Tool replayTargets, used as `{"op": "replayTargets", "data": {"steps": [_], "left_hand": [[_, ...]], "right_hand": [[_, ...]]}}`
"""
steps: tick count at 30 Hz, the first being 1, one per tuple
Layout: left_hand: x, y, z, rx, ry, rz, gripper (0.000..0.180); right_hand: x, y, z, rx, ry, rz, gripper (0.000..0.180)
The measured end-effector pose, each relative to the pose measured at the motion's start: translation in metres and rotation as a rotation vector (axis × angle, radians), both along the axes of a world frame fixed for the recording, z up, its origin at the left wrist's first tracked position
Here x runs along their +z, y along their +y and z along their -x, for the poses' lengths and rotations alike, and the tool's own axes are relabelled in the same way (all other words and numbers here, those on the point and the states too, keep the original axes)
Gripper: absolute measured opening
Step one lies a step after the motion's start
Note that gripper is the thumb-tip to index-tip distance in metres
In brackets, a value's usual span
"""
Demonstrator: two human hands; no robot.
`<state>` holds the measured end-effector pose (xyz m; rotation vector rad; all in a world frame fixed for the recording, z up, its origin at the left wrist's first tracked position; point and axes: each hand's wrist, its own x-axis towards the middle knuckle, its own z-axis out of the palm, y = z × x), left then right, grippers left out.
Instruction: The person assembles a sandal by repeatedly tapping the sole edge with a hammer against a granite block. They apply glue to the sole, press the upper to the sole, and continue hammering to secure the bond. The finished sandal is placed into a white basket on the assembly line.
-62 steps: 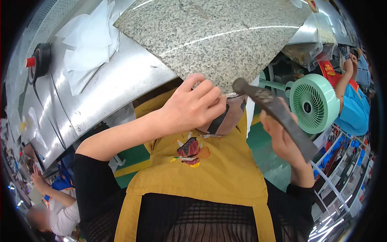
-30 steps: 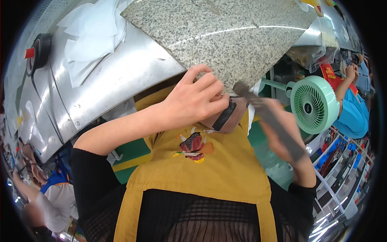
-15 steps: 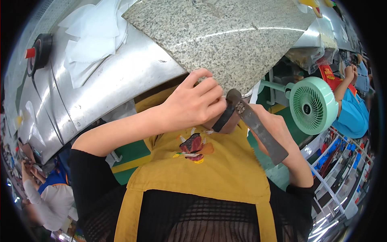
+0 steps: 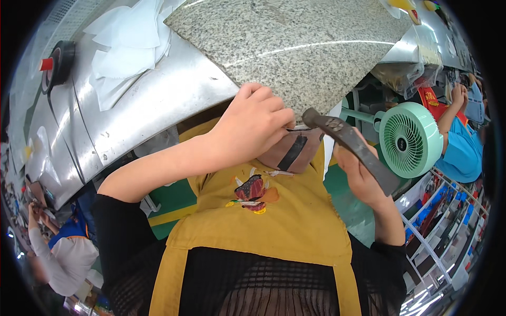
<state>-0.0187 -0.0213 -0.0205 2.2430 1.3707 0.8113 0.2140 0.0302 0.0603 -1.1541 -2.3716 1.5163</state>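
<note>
My left hand (image 4: 253, 126) is closed on a mauve-brown leather-like piece (image 4: 310, 150) with a black strip down its side, pinching its upper edge. The piece hangs over the near edge of the speckled granite slab (image 4: 300, 63), against my yellow apron. My right hand (image 4: 359, 171) grips a hammer with a long, curved dark metal head (image 4: 352, 145). The head's round face points toward the slab edge, just right of the piece and apparently apart from it. The hammer's handle is hidden beneath its head and my fingers.
Left of the slab is a metal tabletop (image 4: 179, 79) with white sheet pieces (image 4: 124, 58) and a black tape roll (image 4: 62, 63). A light green fan (image 4: 411, 139) stands at the right, near my right hand. Co-workers sit at both sides; a wire rack (image 4: 443, 226) is lower right.
My right hand and the hammer have moved right and away from the piece, uncovering more of its side and black strip. My left hand keeps its hold, shifted slightly.
</note>
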Motion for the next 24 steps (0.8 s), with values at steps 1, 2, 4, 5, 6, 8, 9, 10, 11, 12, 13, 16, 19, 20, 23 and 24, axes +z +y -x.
{"op": "replayTargets", "data": {"steps": [1, 2, 4, 5, 6, 8, 9, 10, 11, 12, 13, 16, 19, 20, 23, 24], "left_hand": [[0.002, 0.001, -0.001, 0.004, -0.038, 0.046, 0.012], [0.005, 0.002, -0.004, 0.006, -0.077, 0.093, 0.012], [0.003, 0.005, -0.013, 0.034, -0.094, 0.076, 0.011], [-0.004, 0.007, -0.022, 0.054, -0.074, 0.015, 0.01], [-0.007, 0.008, -0.027, 0.075, -0.053, -0.047, 0.01], [-0.008, 0.006, -0.026, 0.077, -0.007, -0.089, 0.01], [-0.008, 0.005, -0.024, 0.078, 0.014, -0.109, 0.01], [-0.008, 0.004, -0.021, 0.059, -0.01, -0.079, 0.011], [-0.006, 0.004, -0.016, 0.046, -0.029, -0.051, 0.012], [-0.004, 0.004, -0.013, 0.032, -0.049, -0.022, 0.013], [-0.006, 0.003, -0.014, 0.036, -0.015, -0.08, 0.015], [-0.011, -0.003, -0.016, 0.047, 0.072, -0.239, 0.018], [-0.009, -0.009, -0.022, 0.046, 0.145, -0.333, 0.019], [-0.01, -0.009, -0.023, 0.048, 0.166, -0.352, 0.019], [-0.009, -0.009, -0.025, 0.042, 0.204, -0.379, 0.018], [-0.009, -0.01, -0.025, 0.039, 0.214, -0.381, 0.018]], "right_hand": [[0.003, 0.0, -0.004, -0.025, -0.025, 0.008, 0.028], [0.006, 0.001, -0.007, -0.05, -0.05, 0.016, 0.028], [0.012, 0.001, -0.012, -0.085, -0.08, 0.023, 0.029], [0.011, 0.0, -0.012, -0.088, -0.066, 0.007, 0.027], [0.009, -0.001, -0.013, -0.09, -0.05, -0.009, 0.024], [-0.002, -0.005, -0.011, -0.069, -0.007, -0.06, 0.017], [-0.005, -0.007, -0.012, -0.059, -0.001, -0.08, 0.016], [-0.007, -0.007, -0.013, -0.049, -0.021, -0.09, 0.019], [-0.007, -0.006, -0.013, -0.034, -0.037, -0.1, 0.022], [-0.007, -0.006, -0.013, -0.029, -0.023, -0.1, 0.022], [-0.007, -0.005, -0.012, -0.024, -0.009, -0.1, 0.022], [-0.005, -0.008, -0.009, -0.002, 0.035, -0.205, 0.023], [-0.015, -0.013, -0.009, 0.068, -0.005, -0.25, 0.024], [-0.017, -0.012, -0.009, 0.101, -0.036, -0.256, 0.024], [0.0, -0.004, -0.005, 0.058, -0.041, -0.094, 0.026], [0.002, -0.003, -0.005, 0.101, -0.052, -0.18, 0.043]]}}
